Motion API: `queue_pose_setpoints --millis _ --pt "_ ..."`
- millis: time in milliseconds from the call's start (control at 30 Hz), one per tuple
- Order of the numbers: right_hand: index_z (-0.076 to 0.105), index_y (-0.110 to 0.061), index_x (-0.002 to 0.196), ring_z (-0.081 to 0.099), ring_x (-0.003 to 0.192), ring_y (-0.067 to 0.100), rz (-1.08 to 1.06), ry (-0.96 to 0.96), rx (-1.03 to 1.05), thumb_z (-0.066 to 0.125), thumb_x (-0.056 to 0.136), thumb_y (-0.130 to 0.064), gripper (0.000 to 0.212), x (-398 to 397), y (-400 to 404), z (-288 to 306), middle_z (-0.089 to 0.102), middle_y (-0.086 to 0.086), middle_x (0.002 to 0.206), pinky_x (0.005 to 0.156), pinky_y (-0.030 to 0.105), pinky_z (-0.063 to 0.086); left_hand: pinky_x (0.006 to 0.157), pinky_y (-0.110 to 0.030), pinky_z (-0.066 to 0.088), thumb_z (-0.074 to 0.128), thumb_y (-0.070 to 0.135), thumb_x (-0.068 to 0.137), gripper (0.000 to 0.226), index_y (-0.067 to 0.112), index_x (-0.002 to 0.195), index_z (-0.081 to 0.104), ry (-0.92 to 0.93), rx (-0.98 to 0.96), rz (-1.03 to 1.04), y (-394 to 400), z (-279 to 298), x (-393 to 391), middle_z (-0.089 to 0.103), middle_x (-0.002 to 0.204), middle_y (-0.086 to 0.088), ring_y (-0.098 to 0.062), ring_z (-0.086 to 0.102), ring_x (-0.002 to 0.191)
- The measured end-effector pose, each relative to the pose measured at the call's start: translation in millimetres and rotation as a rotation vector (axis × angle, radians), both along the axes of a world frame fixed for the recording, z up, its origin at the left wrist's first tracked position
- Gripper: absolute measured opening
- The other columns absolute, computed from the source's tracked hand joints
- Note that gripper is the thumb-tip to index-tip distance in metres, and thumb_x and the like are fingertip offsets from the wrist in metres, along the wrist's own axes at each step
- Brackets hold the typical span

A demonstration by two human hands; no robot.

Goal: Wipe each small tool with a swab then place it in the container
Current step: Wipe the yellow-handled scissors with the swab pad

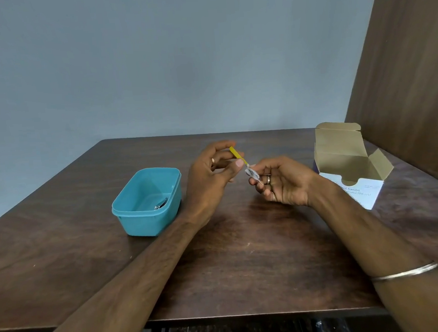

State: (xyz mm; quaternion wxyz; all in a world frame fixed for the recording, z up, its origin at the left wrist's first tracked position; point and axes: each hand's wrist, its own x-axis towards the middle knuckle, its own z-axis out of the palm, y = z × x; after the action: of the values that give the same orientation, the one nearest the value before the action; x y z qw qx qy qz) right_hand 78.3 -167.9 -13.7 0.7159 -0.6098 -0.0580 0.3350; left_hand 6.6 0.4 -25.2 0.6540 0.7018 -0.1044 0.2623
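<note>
From the head camera, the left hand (213,169) pinched a small yellow-handled tool (237,154) between thumb and fingertips, holding it slanted above the middle of the tabletop (246,255), toward its far edge. The right hand (282,179) was closed around a small swab (252,174), pressing it against the tool's lower end, so the two hands met over open wood with room to rub. Keeping the tool raised, not lying flat, probably let the swab reach all around it.

The teal container (147,201) sat left of centre, just beside the left forearm, close enough for a short drop once the wiping was done. A small metal tool (161,203) already lay on its floor, near the right wall, which suggested the job was partly done. An opened swab box (349,166) stood near the far right corner, flap up, within reach of the right hand for a fresh swab. No other tools showed on the tabletop, so this one may have been the last.
</note>
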Motion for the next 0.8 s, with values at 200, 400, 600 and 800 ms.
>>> queue_pose_setpoints --millis 200,400,600,800 --pt "0.070 -0.007 0.083 0.064 0.057 0.013 0.039 -0.017 -0.098 0.060 0.093 -0.015 0.016 0.0 -0.7 -0.5 0.068 0.009 0.076 0.049 0.025 0.056 0.069 -0.035 0.060 0.074 0.010 0.084 0.032 0.017 0.114 0.065 -0.015 -0.036 0.005 -0.4 1.4 -0.8 0.069 0.099 -0.009 -0.023 0.069 0.092" --pt "0.068 -0.010 0.089 0.068 0.060 0.014 -0.012 -0.103 -0.161 0.063 0.093 -0.018 0.010 1.1 -2.4 0.5 0.068 0.006 0.079 0.053 0.027 0.058 0.061 -0.032 0.059 0.073 0.008 0.084 0.027 0.013 0.109 0.063 -0.042 -0.094 0.043 0.6 3.3 1.5 0.070 0.090 -0.007 -0.020 0.071 0.079" --pt "0.069 -0.016 0.093 0.064 0.066 0.015 -0.262 -0.431 -0.007 0.067 0.092 -0.025 0.009 3.1 -2.6 3.6 0.070 0.005 0.087 0.054 0.028 0.051 0.057 -0.032 0.054 0.074 0.009 0.084 0.018 0.008 0.099 0.064 -0.030 -0.186 0.070 1.0 4.2 2.9 0.072 0.083 -0.009 -0.025 0.071 0.069" --pt "0.072 -0.007 0.104 0.063 0.069 0.014 -0.239 -0.570 0.109 0.067 0.092 -0.022 0.019 -5.8 3.8 9.5 0.070 0.007 0.088 0.054 0.029 0.051 0.055 -0.026 0.053 0.072 0.008 0.085 0.012 0.006 0.097 0.068 0.009 -0.145 0.051 1.8 3.6 2.8 0.074 0.076 -0.005 -0.025 0.071 0.064"
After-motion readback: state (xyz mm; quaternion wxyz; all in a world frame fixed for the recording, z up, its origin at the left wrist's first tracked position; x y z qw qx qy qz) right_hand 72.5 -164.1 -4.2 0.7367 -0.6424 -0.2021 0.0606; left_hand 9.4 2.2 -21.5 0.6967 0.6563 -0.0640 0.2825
